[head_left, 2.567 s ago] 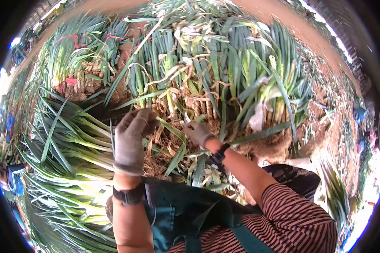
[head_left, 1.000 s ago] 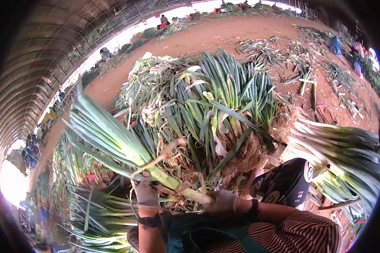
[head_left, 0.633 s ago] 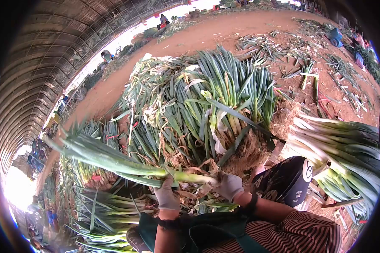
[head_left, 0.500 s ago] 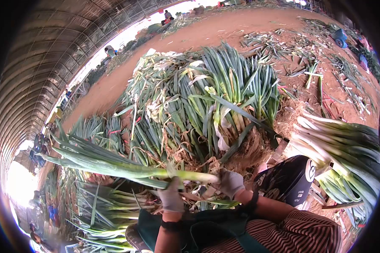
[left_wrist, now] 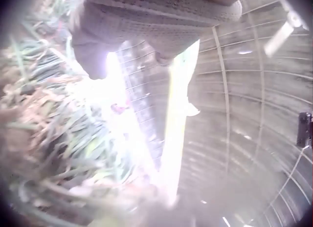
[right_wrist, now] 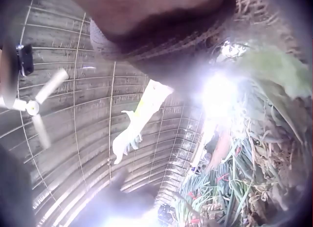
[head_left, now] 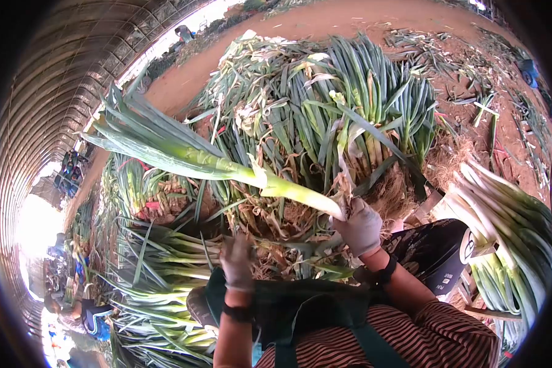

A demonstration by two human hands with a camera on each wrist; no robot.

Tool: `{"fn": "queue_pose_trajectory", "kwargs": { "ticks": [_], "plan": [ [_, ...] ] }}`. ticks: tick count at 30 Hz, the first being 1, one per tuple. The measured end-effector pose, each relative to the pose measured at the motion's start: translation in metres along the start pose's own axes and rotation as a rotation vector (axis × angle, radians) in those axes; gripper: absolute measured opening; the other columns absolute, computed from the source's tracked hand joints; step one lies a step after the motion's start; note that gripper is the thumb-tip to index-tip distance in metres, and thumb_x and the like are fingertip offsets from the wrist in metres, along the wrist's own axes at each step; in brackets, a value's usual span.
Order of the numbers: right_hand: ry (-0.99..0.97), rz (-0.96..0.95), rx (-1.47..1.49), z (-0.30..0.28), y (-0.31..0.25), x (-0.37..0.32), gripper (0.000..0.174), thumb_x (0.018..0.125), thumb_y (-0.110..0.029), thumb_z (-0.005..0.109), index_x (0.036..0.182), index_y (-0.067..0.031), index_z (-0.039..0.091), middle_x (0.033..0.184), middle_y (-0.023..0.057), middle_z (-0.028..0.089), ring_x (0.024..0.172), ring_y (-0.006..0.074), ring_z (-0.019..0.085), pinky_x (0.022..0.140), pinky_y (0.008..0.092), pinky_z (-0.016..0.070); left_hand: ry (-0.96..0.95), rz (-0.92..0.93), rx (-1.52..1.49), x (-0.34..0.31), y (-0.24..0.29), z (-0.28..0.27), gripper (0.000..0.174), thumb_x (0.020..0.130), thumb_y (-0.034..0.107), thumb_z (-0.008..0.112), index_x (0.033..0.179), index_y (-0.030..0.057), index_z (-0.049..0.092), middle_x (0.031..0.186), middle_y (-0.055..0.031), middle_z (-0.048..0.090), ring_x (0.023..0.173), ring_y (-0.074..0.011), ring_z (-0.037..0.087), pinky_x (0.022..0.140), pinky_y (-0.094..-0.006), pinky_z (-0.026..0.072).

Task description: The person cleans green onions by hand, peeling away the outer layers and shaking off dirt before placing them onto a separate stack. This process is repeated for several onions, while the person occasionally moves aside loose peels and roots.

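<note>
In the head view my gloved right hand (head_left: 357, 228) grips a large green onion (head_left: 251, 178) by its white root end. The stalk slants up to the left, its green leaves fanned out over the pile. A dry, peeled-back leaf strip (head_left: 343, 178) stands up beside the right fingers. My gloved left hand (head_left: 236, 264), blurred by motion, is apart from the stalk, below its middle. In the left wrist view the left hand's thumb and fingers (left_wrist: 164, 53) are spread, and the pale stalk (left_wrist: 176, 124) passes behind them. The right wrist view shows the stalk (right_wrist: 142, 114) overexposed.
A heap of untrimmed green onions (head_left: 313, 116) with brown roots stands in front. Cleaned onions (head_left: 165, 282) lie at the left, and another cleaned bunch (head_left: 503, 227) is at the right by my knee (head_left: 435, 245). Leaf scraps (head_left: 460, 67) litter the earth floor.
Both hands took up the onion from near the heap, the left at mid-stalk. The left hand has since let go and dropped lower; the right has raised the root end.
</note>
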State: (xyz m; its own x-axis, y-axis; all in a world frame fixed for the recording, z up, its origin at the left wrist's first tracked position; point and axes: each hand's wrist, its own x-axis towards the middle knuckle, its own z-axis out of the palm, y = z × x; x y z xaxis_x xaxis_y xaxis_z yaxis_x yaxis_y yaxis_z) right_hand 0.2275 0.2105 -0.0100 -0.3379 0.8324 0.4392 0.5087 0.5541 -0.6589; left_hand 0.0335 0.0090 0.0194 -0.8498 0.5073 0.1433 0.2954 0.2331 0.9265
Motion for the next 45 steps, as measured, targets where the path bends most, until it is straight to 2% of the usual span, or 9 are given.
{"fn": "queue_pose_trajectory", "kwargs": {
  "ticks": [3,7,10,12,14,21,28,36,45],
  "plan": [
    [0.054,-0.051,-0.001,0.003,-0.006,-0.002,0.034,0.067,-0.025,0.078,0.086,-0.0075,0.057,0.075,0.0108,0.061,0.072,0.0344,0.061,0.063,0.0455,0.0484,0.195,0.076,-0.483,0.048,0.068,0.009,0.043,0.098,0.042,0.051,0.114,0.0023,0.058,0.101,-0.0064,0.063,0.086,-0.0183,0.064,0.069,-0.0297,0.0512],
    [0.129,-0.118,0.021,0.002,-0.007,0.000,0.039,0.067,-0.024,0.079,0.091,-0.0037,0.055,0.075,0.0125,0.062,0.075,0.0369,0.062,0.064,0.0427,0.0501,0.189,-0.031,-0.785,0.084,0.079,0.008,0.028,0.091,0.011,0.064,0.116,-0.0005,0.058,0.110,-0.0100,0.064,0.089,-0.0177,0.064,0.078,-0.0323,0.0571],
    [-0.512,0.202,0.101,-0.027,-0.019,0.018,0.047,0.070,-0.026,0.080,0.100,0.0015,0.056,0.078,0.0141,0.066,0.077,0.0328,0.065,0.071,0.0394,0.0522,0.099,0.037,-0.952,0.078,0.069,0.008,0.027,0.094,0.015,0.062,0.116,0.0002,0.058,0.109,-0.0093,0.064,0.093,-0.0185,0.064,0.079,-0.0321,0.0561],
    [-1.210,0.127,0.642,-0.023,0.004,0.029,0.066,0.068,-0.025,0.084,0.122,0.0011,0.055,0.082,0.0069,0.068,0.079,0.0163,0.064,0.078,0.0328,0.0521,-0.060,0.012,-0.987,0.068,0.060,0.001,0.033,0.096,0.021,0.059,0.122,0.0009,0.054,0.112,-0.0097,0.064,0.099,-0.0209,0.063,0.084,-0.0338,0.0542],
    [-1.019,0.285,1.066,-0.011,0.009,-0.008,0.058,0.067,-0.020,0.084,0.117,-0.0036,0.061,0.082,0.0042,0.068,0.080,0.0140,0.063,0.078,0.0324,0.0516,-0.133,-0.023,-1.035,0.062,0.068,0.000,0.036,0.096,0.023,0.058,0.124,0.0011,0.052,0.114,-0.0104,0.063,0.101,-0.0223,0.063,0.086,-0.0349,0.0532],
    [-0.454,-0.107,0.405,0.009,-0.014,-0.042,0.026,0.080,-0.026,0.067,0.099,-0.0096,0.066,0.083,0.0129,0.068,0.071,0.0337,0.066,0.062,0.0410,0.0541,0.068,-0.098,-0.792,0.069,0.068,-0.002,0.026,0.092,0.015,0.065,0.112,0.0017,0.059,0.099,-0.0057,0.065,0.085,-0.0159,0.065,0.075,-0.0297,0.0539],
    [-0.069,-0.281,0.167,0.010,-0.009,-0.036,0.021,0.079,-0.027,0.069,0.090,-0.0089,0.067,0.065,0.0117,0.063,0.057,0.0323,0.063,0.053,0.0402,0.0513,0.168,-0.152,-0.769,0.075,0.041,0.018,0.025,0.082,0.003,0.071,0.105,0.0060,0.063,0.091,-0.0023,0.066,0.072,-0.0099,0.063,0.056,-0.0200,0.0483],
    [-0.325,-0.064,0.020,0.048,0.014,-0.069,0.039,0.072,-0.037,0.073,0.083,-0.0005,0.063,0.070,0.0187,0.063,0.065,0.0366,0.064,0.060,0.0450,0.0514,0.115,0.252,0.586,0.040,0.050,0.068,0.040,0.082,0.032,0.070,0.102,-0.0013,0.061,0.071,-0.0172,0.065,0.066,-0.0314,0.065,0.064,-0.0393,0.0529],
    [-0.682,0.081,0.132,0.086,0.036,-0.062,0.049,0.071,-0.039,0.074,0.107,-0.0086,0.064,0.100,0.0171,0.067,0.095,0.0327,0.064,0.082,0.0400,0.0518,-0.770,0.106,0.142,-0.101,0.094,0.128,0.045,0.082,0.025,0.068,0.113,-0.0043,0.054,0.087,-0.0241,0.063,0.080,-0.0365,0.066,0.071,-0.0409,0.0542]
  ]
}}
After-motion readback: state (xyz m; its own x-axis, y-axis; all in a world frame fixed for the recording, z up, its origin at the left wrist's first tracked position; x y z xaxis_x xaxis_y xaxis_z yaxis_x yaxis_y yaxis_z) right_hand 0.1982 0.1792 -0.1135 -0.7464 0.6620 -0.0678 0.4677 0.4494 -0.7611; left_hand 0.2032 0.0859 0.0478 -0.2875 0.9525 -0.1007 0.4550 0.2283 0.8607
